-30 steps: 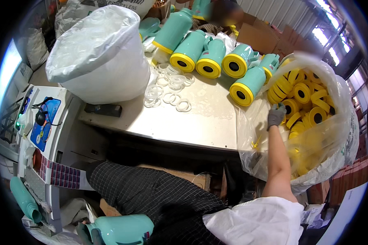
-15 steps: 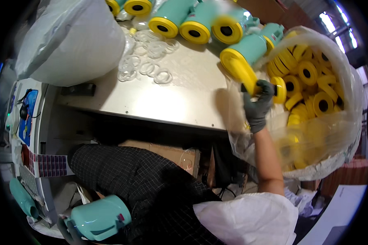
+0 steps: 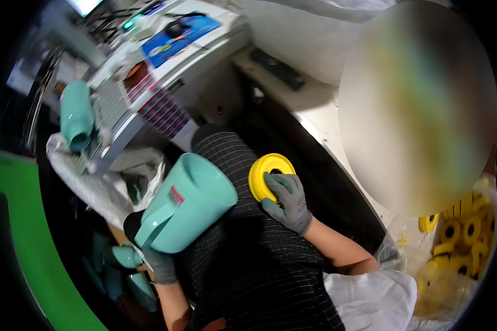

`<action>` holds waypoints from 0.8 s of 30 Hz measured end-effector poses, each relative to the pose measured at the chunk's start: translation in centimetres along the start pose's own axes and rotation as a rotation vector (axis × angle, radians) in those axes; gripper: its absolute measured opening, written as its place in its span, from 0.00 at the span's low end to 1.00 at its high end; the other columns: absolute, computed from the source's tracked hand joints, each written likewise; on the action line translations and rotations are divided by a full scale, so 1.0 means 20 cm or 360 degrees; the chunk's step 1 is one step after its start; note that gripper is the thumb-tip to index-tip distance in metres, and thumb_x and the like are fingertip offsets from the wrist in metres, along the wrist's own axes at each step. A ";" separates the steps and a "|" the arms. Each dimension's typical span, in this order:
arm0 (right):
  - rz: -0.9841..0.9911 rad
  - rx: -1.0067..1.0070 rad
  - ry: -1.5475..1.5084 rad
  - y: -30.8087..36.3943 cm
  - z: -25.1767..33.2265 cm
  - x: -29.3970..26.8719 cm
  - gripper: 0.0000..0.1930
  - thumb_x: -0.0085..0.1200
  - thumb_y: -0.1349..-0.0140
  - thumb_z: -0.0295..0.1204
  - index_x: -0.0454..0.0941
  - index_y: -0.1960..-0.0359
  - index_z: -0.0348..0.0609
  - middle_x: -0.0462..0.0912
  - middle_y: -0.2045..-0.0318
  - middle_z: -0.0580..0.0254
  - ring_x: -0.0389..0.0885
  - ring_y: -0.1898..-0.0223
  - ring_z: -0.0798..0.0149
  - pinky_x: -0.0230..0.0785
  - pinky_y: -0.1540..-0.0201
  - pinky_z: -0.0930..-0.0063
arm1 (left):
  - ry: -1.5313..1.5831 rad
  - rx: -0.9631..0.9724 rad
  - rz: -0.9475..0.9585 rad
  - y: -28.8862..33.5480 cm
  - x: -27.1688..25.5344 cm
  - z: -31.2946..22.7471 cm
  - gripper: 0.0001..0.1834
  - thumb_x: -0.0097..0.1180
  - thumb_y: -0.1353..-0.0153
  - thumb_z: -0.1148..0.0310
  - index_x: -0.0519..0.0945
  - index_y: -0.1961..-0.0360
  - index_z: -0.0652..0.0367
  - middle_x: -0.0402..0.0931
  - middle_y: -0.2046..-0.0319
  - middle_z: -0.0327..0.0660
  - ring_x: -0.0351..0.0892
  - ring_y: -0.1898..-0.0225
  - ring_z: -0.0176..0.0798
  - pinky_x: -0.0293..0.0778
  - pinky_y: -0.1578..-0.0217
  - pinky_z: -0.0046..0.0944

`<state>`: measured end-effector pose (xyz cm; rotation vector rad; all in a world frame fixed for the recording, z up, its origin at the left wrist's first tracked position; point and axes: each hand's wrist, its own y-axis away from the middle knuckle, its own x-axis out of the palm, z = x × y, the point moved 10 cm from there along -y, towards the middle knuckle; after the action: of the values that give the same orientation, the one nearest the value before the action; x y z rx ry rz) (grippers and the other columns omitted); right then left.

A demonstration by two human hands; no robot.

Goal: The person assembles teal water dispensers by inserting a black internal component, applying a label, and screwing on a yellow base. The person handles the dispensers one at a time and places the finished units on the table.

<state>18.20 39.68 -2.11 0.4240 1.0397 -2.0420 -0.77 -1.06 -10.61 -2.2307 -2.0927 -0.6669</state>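
Note:
My left hand [image 3: 161,266], in a grey glove, is closed at the lower end of a teal jug [image 3: 196,201] with a side handle and a small red label. The jug lies tilted over my lap, its wide end toward the right; some of the left fingers are hidden behind it. Just right of that wide end, my right hand [image 3: 289,199], also gloved, grips a yellow round cap [image 3: 258,175] with a dark centre. The cap is held on edge above my thigh, apart from the jug.
A clear bag of yellow caps [image 3: 459,243] stands at the right. The white table [image 3: 320,113] edge runs past my knees. At left are a machine with a blue mat [image 3: 196,36], a teal bottle [image 3: 76,113] and more teal pieces [image 3: 141,289] below. A blurred patch covers the upper right.
My view has turned left. My right hand has brought a yellow cap from beside the bag to above my lap. The teal jug has been raised from the lower left toward it.

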 end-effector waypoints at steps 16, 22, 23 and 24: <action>0.0137 -0.0332 -0.0536 -0.44 0.38 -0.06 0.33 0.64 0.35 0.45 0.79 0.35 0.33 0.79 0.56 0.53 0.76 0.56 0.56 0.72 0.52 0.64 | -0.0475 0.0030 0.0447 0.12 0.33 0.20 0.20 0.50 0.22 0.64 0.74 0.33 0.60 0.78 0.38 0.45 0.79 0.39 0.43 0.76 0.39 0.42; 0.0151 -0.0255 -0.0498 -0.41 0.40 -0.04 0.29 0.57 0.29 0.42 0.77 0.34 0.33 0.78 0.56 0.52 0.75 0.56 0.57 0.71 0.51 0.65 | -0.0252 0.0048 0.0257 0.12 0.30 0.21 0.18 0.50 0.22 0.63 0.76 0.37 0.60 0.79 0.42 0.42 0.80 0.43 0.39 0.76 0.41 0.38; 0.0136 -0.0243 -0.0495 -0.41 0.41 -0.05 0.28 0.56 0.29 0.41 0.77 0.34 0.33 0.77 0.56 0.51 0.75 0.56 0.57 0.71 0.51 0.65 | -0.0082 0.0036 0.0236 0.12 0.32 0.19 0.18 0.48 0.21 0.62 0.76 0.39 0.61 0.79 0.44 0.41 0.80 0.45 0.37 0.75 0.41 0.37; 0.0120 -0.0227 -0.0491 -0.43 0.42 -0.06 0.28 0.55 0.28 0.41 0.77 0.34 0.32 0.77 0.56 0.51 0.75 0.56 0.57 0.71 0.51 0.65 | 0.0086 0.0018 0.0215 0.13 0.34 0.16 0.18 0.45 0.19 0.60 0.77 0.41 0.61 0.79 0.46 0.40 0.80 0.46 0.36 0.75 0.42 0.36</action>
<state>12.82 36.53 8.23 0.0691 0.9557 -1.8785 2.79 6.07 -10.74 -2.2951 -1.8969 -0.6959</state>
